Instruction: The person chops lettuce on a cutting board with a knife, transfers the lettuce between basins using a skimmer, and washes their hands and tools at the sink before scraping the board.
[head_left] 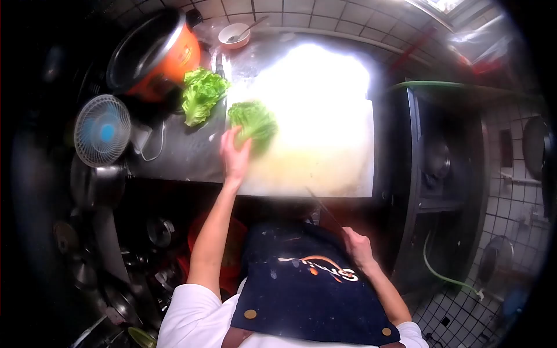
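My left hand (pixel 236 158) grips a head of green lettuce (pixel 255 123) at the left edge of the white cutting board (pixel 325 168). Its fingers curl round the lettuce's near side, and their tips are partly hidden by it. Further left, a second lettuce (pixel 203 95) lies on the metal counter, apart from my hand. Low in front of the board, beside my apron, my right hand (pixel 358 248) is closed round the handle of a knife (pixel 328 213). The thin blade points up and left, its tip over the board's front edge.
A big orange pot (pixel 174 64) stands at the back left, with a small fan (pixel 103 131) nearer me. A white bowl (pixel 234 36) with a spoon sits at the back. Dark metal shelving (pixel 413 145) flanks the right side. Glare washes out the board's far part.
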Available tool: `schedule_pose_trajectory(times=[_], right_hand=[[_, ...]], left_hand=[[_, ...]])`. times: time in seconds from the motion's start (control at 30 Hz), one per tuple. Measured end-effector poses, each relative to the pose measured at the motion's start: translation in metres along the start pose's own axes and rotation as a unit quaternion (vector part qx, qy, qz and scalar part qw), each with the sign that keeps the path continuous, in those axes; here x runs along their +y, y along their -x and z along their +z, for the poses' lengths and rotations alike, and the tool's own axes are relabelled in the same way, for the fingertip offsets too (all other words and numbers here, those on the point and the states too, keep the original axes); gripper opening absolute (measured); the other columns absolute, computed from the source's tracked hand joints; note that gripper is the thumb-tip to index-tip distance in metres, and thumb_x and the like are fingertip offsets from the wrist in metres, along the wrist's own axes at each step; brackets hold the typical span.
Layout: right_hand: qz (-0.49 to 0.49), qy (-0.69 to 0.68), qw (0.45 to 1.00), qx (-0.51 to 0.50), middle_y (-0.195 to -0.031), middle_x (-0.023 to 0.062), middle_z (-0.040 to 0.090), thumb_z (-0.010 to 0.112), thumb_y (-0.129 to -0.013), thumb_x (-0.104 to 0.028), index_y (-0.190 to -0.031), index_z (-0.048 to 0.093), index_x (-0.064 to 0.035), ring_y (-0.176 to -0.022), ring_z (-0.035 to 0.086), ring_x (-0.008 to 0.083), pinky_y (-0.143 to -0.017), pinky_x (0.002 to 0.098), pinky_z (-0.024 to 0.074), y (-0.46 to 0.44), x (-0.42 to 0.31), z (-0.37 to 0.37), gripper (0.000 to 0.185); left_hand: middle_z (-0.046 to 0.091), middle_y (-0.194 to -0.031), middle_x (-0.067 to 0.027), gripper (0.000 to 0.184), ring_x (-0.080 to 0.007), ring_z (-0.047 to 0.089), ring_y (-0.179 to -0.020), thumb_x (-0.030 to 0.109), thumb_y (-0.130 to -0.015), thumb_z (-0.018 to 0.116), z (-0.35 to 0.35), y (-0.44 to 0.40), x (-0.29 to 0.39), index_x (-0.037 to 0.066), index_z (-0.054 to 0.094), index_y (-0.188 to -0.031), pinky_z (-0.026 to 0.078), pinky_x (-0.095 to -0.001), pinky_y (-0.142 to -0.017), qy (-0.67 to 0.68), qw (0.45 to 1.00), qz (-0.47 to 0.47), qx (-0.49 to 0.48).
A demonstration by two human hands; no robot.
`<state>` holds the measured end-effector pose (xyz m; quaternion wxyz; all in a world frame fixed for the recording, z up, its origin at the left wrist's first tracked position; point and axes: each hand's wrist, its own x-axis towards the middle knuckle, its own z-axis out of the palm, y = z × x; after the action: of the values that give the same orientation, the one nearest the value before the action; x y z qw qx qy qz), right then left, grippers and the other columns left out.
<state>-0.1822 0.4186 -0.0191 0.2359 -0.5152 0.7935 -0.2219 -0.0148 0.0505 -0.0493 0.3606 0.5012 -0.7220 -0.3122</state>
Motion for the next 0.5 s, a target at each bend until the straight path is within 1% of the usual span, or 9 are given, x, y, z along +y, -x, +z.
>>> schedule_pose_trajectory(times=[0.03,0.13,0.17,0.23,0.27,0.3,0.33,0.4,0.5], right_hand=[[0.014,-0.019,1.0,0.015,-0.07,0.0157,0.058,0.054,-0.083,-0.006,-0.099,0.055,-0.0082,-0.061,0.058,0.0344,-0.052,0.0394,0.0446,-0.001,-0.002,0.001,0.016],[0.075,-0.069,0.994,0.033,-0.069,0.0185,0.057,0.054,-0.084,-0.005,-0.097,0.055,-0.0064,-0.062,0.058,0.0355,-0.051,0.0393,0.0438,-0.012,-0.014,-0.001,0.013],[0.099,-0.083,0.991,0.035,-0.069,0.0193,0.057,0.054,-0.085,-0.005,-0.097,0.055,-0.0059,-0.063,0.058,0.0357,-0.051,0.0393,0.0436,-0.018,-0.02,-0.003,0.012],[0.085,-0.08,0.991,0.07,-0.069,0.0202,0.056,0.053,-0.085,-0.003,-0.098,0.054,-0.0046,-0.062,0.058,0.0358,-0.05,0.039,0.0437,-0.035,-0.036,-0.008,0.012],[0.07,-0.078,0.991,0.088,-0.069,0.0203,0.056,0.053,-0.085,-0.002,-0.098,0.053,-0.0042,-0.061,0.058,0.0356,-0.05,0.0389,0.0439,-0.046,-0.047,-0.013,0.013],[0.053,-0.076,0.99,0.105,-0.069,0.0204,0.056,0.053,-0.085,-0.002,-0.099,0.053,-0.0039,-0.061,0.058,0.0355,-0.05,0.0388,0.0441,-0.058,-0.055,-0.016,0.014],[0.024,-0.055,0.991,0.12,-0.069,0.0202,0.056,0.053,-0.085,-0.002,-0.1,0.052,-0.0036,-0.06,0.058,0.0351,-0.049,0.0386,0.0445,-0.07,-0.059,-0.016,0.015],[-0.04,-0.014,0.988,0.149,-0.068,0.0199,0.057,0.052,-0.086,-0.004,-0.103,0.05,-0.0031,-0.058,0.058,0.0341,-0.048,0.0382,0.0451,-0.096,-0.067,-0.016,0.017],[-0.049,0.106,0.988,0.103,-0.068,0.0184,0.058,0.051,-0.086,-0.007,-0.105,0.049,-0.0028,-0.056,0.059,0.0319,-0.047,0.0381,0.0464,-0.129,-0.071,-0.012,0.02]], left_hand=[[0.055,-0.105,-0.0116,0.032,-0.0281,0.053,-0.102,0.004,-0.07,0.067,0.0,0.0,-0.001,0.006,0.058,-0.101,0.042,-0.0342,-0.088,0.016,1.0,-0.005,-0.014],[0.058,-0.098,-0.0119,0.034,-0.0266,0.057,-0.091,0.006,-0.071,0.069,0.002,0.011,-0.005,0.006,0.059,-0.104,0.045,-0.0327,-0.079,0.005,0.996,0.085,-0.034],[0.058,-0.098,-0.0116,0.035,-0.0241,0.058,-0.09,0.005,-0.071,0.068,0.005,0.018,-0.009,0.007,0.059,-0.104,0.046,-0.0305,-0.077,0.038,0.994,0.059,-0.078],[0.058,-0.099,-0.0114,0.036,-0.023,0.058,-0.09,0.003,-0.07,0.068,0.009,0.03,-0.007,0.008,0.06,-0.105,0.046,-0.0291,-0.076,0.057,0.986,0.075,-0.137],[0.057,-0.099,-0.0111,0.036,-0.0236,0.058,-0.09,0.003,-0.07,0.068,0.011,0.036,-0.004,0.008,0.06,-0.105,0.046,-0.0295,-0.077,0.066,0.984,0.087,-0.144],[0.057,-0.099,-0.0099,0.038,-0.0236,0.056,-0.094,0.005,-0.07,0.069,0.009,0.04,0.005,0.009,0.061,-0.106,0.045,-0.03,-0.08,0.059,0.981,0.082,-0.163],[0.056,-0.1,-0.0093,0.038,-0.0234,0.055,-0.095,0.005,-0.069,0.07,0.009,0.042,0.015,0.01,0.061,-0.106,0.044,-0.0303,-0.082,0.013,0.988,0.118,-0.1],[0.056,-0.1,-0.0086,0.038,-0.0237,0.053,-0.096,0.006,-0.069,0.07,0.012,0.045,0.023,0.01,0.062,-0.106,0.043,-0.0311,-0.083,-0.039,0.989,0.145,-0.02],[0.056,-0.099,-0.0086,0.037,-0.0253,0.052,-0.093,0.005,-0.069,0.07,0.017,0.049,0.02,0.01,0.063,-0.105,0.043,-0.0325,-0.082,-0.05,0.99,0.128,0.003]])
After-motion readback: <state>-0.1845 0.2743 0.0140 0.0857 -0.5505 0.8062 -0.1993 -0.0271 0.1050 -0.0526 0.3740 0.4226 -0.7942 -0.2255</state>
